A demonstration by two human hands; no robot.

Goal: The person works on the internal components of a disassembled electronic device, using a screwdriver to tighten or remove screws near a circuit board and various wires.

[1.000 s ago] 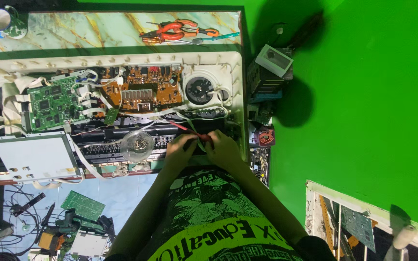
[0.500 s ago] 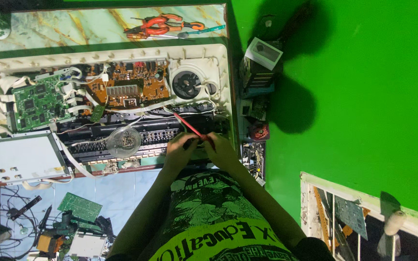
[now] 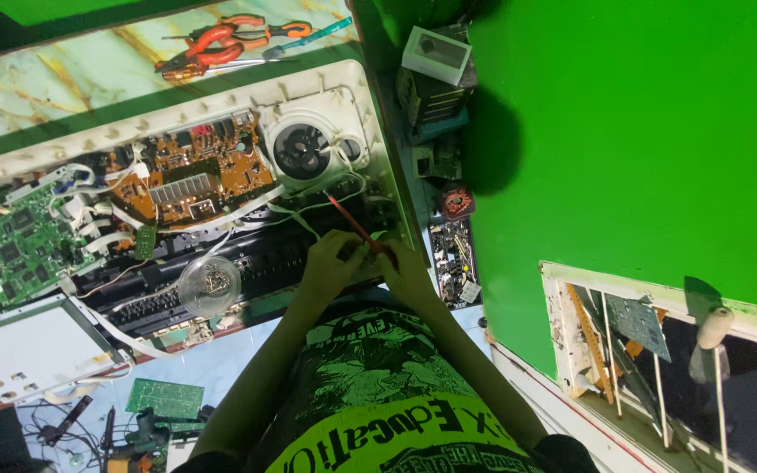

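Red-handled screwdriver (image 3: 357,226) pinched between both hands, left hand (image 3: 330,265) and right hand (image 3: 409,273) meeting mid-frame, tip slanting up-left into opened cream casing (image 3: 343,79).

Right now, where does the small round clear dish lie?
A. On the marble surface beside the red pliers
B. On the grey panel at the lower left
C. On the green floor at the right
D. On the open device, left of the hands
D: the clear dish rests on the opened device, left of the left hand and the right hand.
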